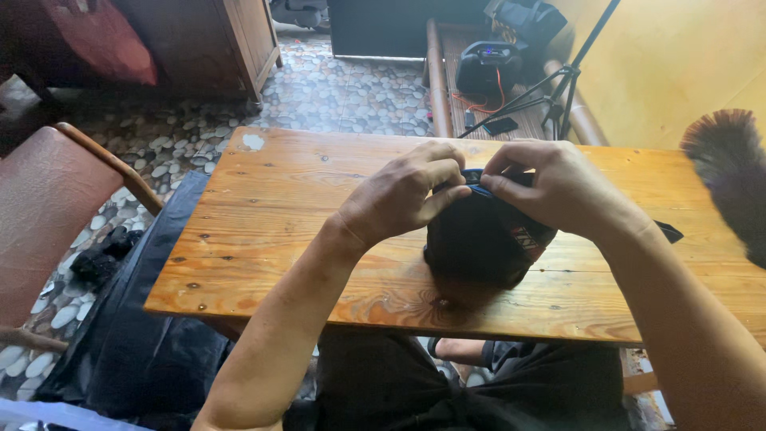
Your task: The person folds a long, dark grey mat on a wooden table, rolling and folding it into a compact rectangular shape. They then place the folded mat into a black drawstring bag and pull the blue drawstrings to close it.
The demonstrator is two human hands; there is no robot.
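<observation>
Head view, looking down at your own arms: your left hand (403, 194) and right hand (558, 187) meet over a dark fabric bundle (479, 239) that sits on the wooden table (279, 207), near the front edge and a bit right of centre; both hands are curled tight, fingers pinched on the bundle's top edge, where a strip of blue trim (477, 188) shows between your thumbs; so neither hand is open at all, each has a pinch grip on that upper edge; the bundle itself is mostly black with a patch of red and white pattern on its right side, and its bottom rests on the tabletop, casting a shadow toward you.

Around it: a small black scrap (669, 231) lies on the table just past your right wrist; a dark feathery duster (730, 179) pokes in from the right edge; a brown padded chair (48, 215) stands at the left, well apart from the table; black sheeting (140, 335) hangs below the table's left side; a tripod (558, 80) and a black bag (488, 65) sit beyond the far edge, on a pebble-pattern floor (351, 88).
</observation>
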